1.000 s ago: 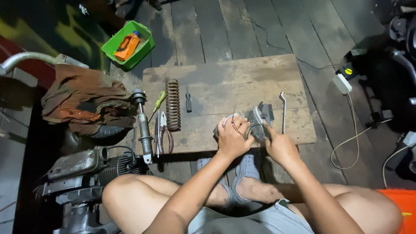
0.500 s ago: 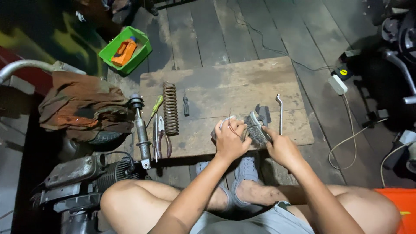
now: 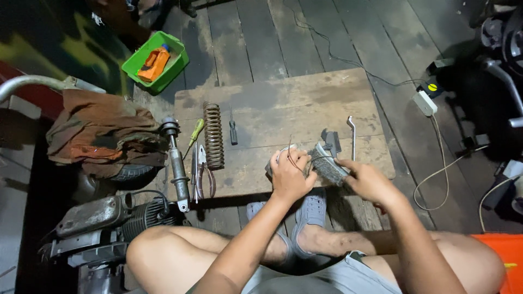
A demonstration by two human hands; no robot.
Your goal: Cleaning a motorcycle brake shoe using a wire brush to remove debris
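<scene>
I sit cross-legged at a worn wooden board (image 3: 283, 114) on the floor. My left hand (image 3: 290, 174) grips a small round metal part (image 3: 277, 159) with thin wires sticking out of it. My right hand (image 3: 368, 181) holds a wire brush (image 3: 327, 166) whose bristles press against that part. Both hands meet above the board's near edge. Most of the metal part is hidden under my fingers.
On the board lie a rusty coil spring (image 3: 213, 134), a shock absorber rod (image 3: 175, 161), pliers (image 3: 202, 173), two screwdrivers (image 3: 232, 130) and a bent metal rod (image 3: 352, 136). A green tray (image 3: 156, 61) sits far left, an engine (image 3: 103, 223) near left, a power strip (image 3: 424, 102) right.
Both hands stay together on the part and brush, with only slight shifts of the brush. The camera view has drifted a little.
</scene>
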